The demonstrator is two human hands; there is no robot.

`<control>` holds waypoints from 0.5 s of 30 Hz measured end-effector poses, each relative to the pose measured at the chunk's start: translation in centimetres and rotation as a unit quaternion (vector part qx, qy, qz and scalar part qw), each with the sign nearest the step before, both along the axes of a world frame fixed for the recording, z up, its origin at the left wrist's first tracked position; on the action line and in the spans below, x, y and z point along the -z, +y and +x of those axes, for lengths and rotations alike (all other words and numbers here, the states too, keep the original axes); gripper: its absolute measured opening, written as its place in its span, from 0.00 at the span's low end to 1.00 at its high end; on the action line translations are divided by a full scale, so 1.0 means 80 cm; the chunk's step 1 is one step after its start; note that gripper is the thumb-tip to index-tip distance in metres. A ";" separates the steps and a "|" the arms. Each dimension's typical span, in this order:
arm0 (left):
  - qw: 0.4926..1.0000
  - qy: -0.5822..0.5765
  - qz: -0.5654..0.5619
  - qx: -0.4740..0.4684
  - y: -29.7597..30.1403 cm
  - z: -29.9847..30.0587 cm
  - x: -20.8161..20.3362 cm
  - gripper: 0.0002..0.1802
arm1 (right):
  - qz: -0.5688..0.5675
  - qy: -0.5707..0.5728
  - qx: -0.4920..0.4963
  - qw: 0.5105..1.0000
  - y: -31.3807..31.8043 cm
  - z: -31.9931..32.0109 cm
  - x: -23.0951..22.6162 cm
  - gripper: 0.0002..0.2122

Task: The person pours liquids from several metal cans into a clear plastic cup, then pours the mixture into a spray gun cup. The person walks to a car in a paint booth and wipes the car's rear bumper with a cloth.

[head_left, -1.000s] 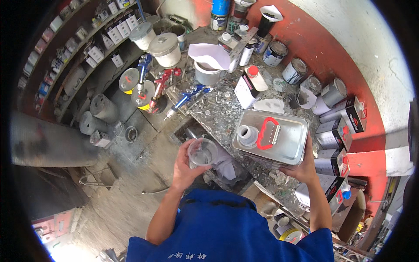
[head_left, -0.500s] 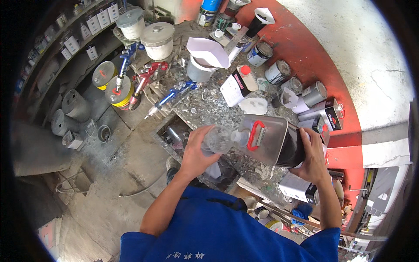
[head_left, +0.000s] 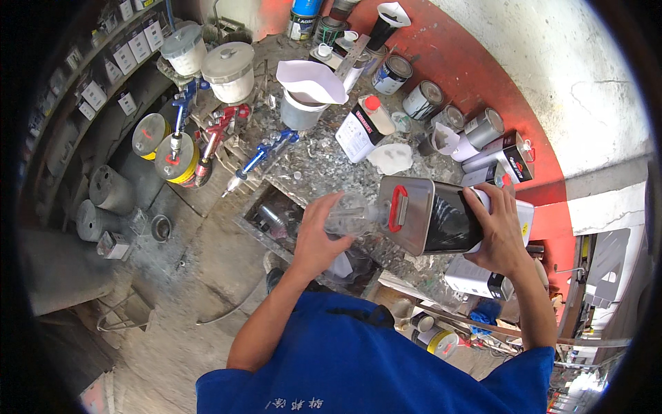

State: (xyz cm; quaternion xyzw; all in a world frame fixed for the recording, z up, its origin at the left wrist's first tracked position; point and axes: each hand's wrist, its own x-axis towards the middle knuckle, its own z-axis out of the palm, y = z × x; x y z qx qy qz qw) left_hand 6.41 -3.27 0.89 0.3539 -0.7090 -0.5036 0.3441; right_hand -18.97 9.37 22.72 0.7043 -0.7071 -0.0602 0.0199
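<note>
My left hand is wrapped round a clear plastic cup above the front of the workbench. My right hand grips the far end of a rectangular metal can with a black and white label. The can lies tipped on its side in the air, its spout end and red handle toward the cup. Its spout meets the cup's mouth, but whether liquid is flowing I cannot tell. Beyond the can, on the bench, stands a white can with a red cap, beside a pale flat piece.
The paint-stained workbench carries a grey pail with a paper strainer and several paint tins along the red wall. Spray guns hang at its left edge. An open drawer lies below my left hand. Shelves line the left.
My view has shifted, so the bench appears moved left. The metal can is turned more, showing its top end more edge-on, and its spout sits closer to the cup. Both hands keep their hold.
</note>
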 end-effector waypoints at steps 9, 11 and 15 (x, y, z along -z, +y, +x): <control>0.999 0.008 0.033 0.015 -0.004 0.003 0.004 0.42 | -0.007 0.040 -0.027 0.999 -0.013 0.002 -0.006 0.55; 0.999 0.008 0.040 0.016 -0.005 0.001 0.005 0.42 | -0.007 0.039 -0.027 0.999 -0.014 0.001 -0.007 0.54; 0.999 0.025 0.039 0.013 -0.005 -0.004 0.008 0.42 | -0.004 0.027 -0.024 0.999 -0.017 -0.003 -0.007 0.54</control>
